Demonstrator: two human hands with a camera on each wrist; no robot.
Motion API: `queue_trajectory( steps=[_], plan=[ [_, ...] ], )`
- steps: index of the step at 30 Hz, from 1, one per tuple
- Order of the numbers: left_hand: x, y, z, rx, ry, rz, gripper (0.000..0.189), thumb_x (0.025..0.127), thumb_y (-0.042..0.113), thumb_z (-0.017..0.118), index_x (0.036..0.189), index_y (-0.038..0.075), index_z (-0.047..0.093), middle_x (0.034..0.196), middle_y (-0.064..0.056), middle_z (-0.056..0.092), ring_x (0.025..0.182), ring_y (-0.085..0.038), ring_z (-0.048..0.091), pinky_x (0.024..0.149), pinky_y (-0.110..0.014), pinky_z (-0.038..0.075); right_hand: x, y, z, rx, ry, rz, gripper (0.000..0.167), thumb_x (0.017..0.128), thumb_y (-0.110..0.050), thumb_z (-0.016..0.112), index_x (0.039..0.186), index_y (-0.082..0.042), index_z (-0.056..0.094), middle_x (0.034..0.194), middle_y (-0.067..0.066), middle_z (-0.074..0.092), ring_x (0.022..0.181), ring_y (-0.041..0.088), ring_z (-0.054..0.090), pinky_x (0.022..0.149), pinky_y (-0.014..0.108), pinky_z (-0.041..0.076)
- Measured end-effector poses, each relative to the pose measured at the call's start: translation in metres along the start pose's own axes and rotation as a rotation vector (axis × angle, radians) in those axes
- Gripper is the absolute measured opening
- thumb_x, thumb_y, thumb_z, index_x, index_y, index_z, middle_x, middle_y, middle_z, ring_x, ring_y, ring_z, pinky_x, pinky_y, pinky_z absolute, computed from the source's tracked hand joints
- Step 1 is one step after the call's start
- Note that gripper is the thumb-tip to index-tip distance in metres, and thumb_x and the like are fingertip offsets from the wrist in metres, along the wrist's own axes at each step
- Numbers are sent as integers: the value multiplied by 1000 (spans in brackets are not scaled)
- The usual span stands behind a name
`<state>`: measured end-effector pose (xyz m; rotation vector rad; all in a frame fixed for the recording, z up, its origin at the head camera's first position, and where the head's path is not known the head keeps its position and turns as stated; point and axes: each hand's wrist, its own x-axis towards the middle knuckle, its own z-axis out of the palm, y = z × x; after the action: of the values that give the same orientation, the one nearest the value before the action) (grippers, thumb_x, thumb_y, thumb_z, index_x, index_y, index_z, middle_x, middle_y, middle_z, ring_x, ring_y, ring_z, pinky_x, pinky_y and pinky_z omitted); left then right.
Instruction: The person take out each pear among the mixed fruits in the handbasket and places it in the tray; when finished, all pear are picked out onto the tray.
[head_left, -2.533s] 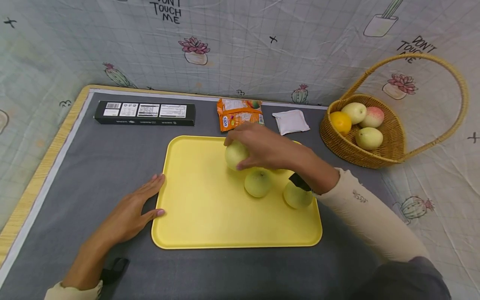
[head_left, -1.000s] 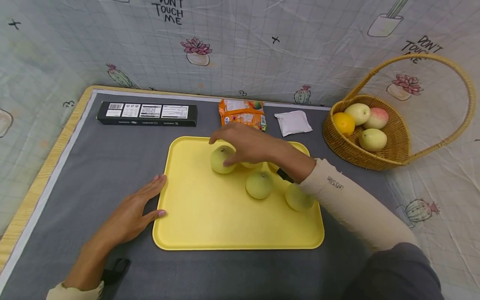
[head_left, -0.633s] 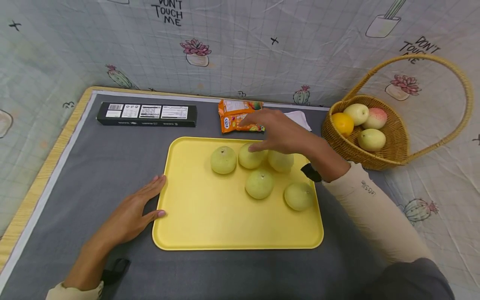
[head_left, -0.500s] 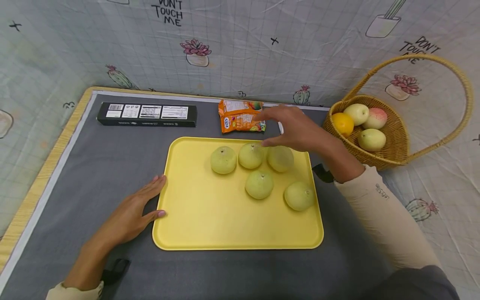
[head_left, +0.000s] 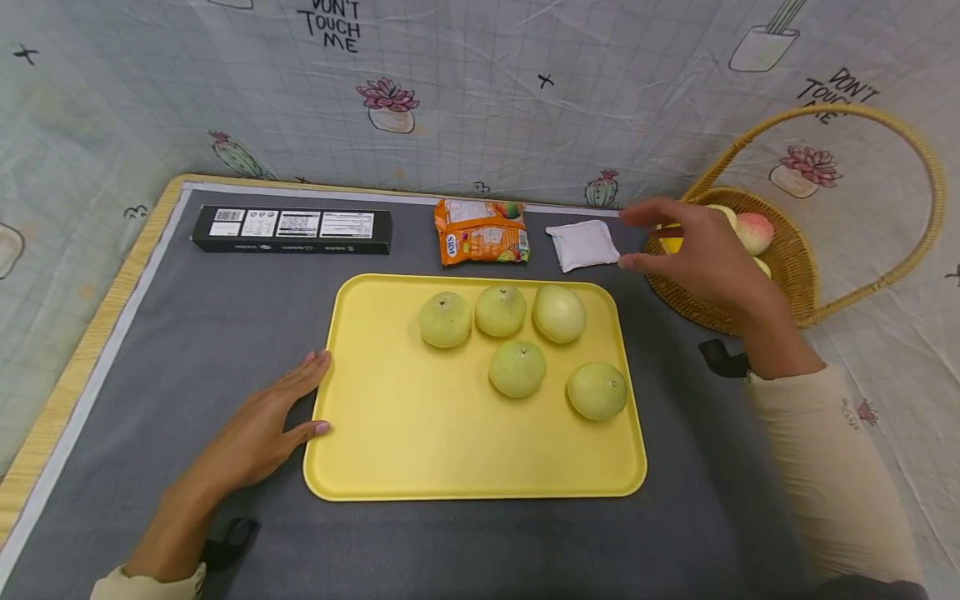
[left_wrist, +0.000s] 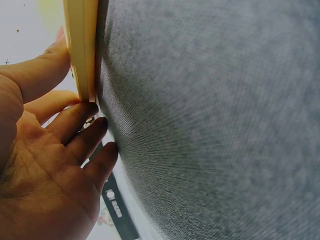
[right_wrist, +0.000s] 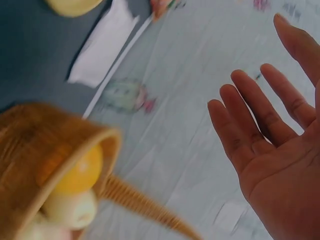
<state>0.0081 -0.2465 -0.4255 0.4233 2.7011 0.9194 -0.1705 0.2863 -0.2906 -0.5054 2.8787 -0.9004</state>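
My right hand [head_left: 708, 250] is in the air over the left part of a wicker basket [head_left: 787, 250], fingers spread and holding nothing. It partly hides the fruit inside: an orange [right_wrist: 82, 170], a pink and yellow peach [head_left: 754, 233] and pale yellow fruits [right_wrist: 71, 209]. On the left side, my left hand [head_left: 262, 425] rests straight fingers and thumb against the rim of a yellow tray [head_left: 405, 442]. Several round yellow-green fruits stand on the tray, one [head_left: 446, 320] at the back left, another [head_left: 597, 392] at the right edge.
Behind the tray lie a long black box [head_left: 292, 230], an orange snack packet [head_left: 482, 233] and a small white pouch [head_left: 583, 245]. The basket's tall handle [head_left: 930, 183] arches up at the right. A patterned cloth [head_left: 480, 125] hangs behind the table.
My right hand set a yellow-green fruit down at the tray's back left, let go, then moved right to the basket. The left hand has stayed at the tray's rim.
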Motion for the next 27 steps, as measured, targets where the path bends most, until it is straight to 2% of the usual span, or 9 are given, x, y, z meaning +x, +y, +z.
queue_trajectory(
  steps=[2,4,8,11,14,17,20,23,27],
  plan=[
    [0,0,0,-1,0,1,98,93,28,82,170,13,25,177,-12,26,164,-41,24,121,-70,30,-5,13,-5,-11,44,32,59,92,-32,86,145,-13,65,143,13,68,133,37,60,114,62,49],
    [0,0,-1,-7,-8,-6,98,93,29,82,171,13,24,177,-12,26,164,-41,23,122,-70,29,-8,26,-10,-27,84,83,60,93,-37,84,145,-14,65,143,11,68,132,35,61,113,54,53],
    [1,1,-2,-9,-18,-16,99,92,29,83,170,12,24,177,-13,25,164,-42,23,122,-71,29,-16,52,-20,12,156,158,55,95,-37,82,143,-15,66,138,5,68,125,20,63,101,18,56],
    [1,1,-2,-6,-19,-11,99,92,29,83,170,12,25,177,-13,26,163,-43,23,121,-71,30,-24,69,-28,92,203,167,50,96,-30,82,140,-11,67,130,-2,69,114,6,63,88,2,50],
    [1,0,-1,-7,-17,0,98,93,29,82,170,12,25,177,-14,26,163,-43,23,121,-71,30,-31,84,-36,143,232,191,47,96,-27,82,137,-10,68,120,-15,68,106,-4,62,83,-1,49],
    [1,-1,-1,-3,-10,9,97,93,31,81,170,12,25,177,-14,27,163,-42,24,121,-70,30,-36,96,-42,128,244,281,50,95,-35,82,139,-16,68,117,-24,65,104,-7,59,82,1,46],
    [-1,-1,-2,1,-2,13,97,93,31,81,170,12,26,176,-14,28,163,-42,25,120,-68,31,-39,107,-45,90,244,388,56,95,-46,79,144,-23,65,122,-23,65,108,-5,55,89,11,44],
    [-1,-1,-2,3,2,11,97,93,31,82,170,11,27,176,-14,28,163,-43,25,120,-69,31,-41,117,-46,50,244,458,62,94,-53,78,146,-23,63,125,-21,64,113,0,54,92,17,43],
    [1,0,-2,-1,-6,3,97,93,31,82,170,12,27,176,-14,28,163,-42,25,120,-71,31,-45,129,-45,21,222,522,68,93,-56,77,144,-14,60,134,-7,64,127,20,56,94,21,44]
  ],
)
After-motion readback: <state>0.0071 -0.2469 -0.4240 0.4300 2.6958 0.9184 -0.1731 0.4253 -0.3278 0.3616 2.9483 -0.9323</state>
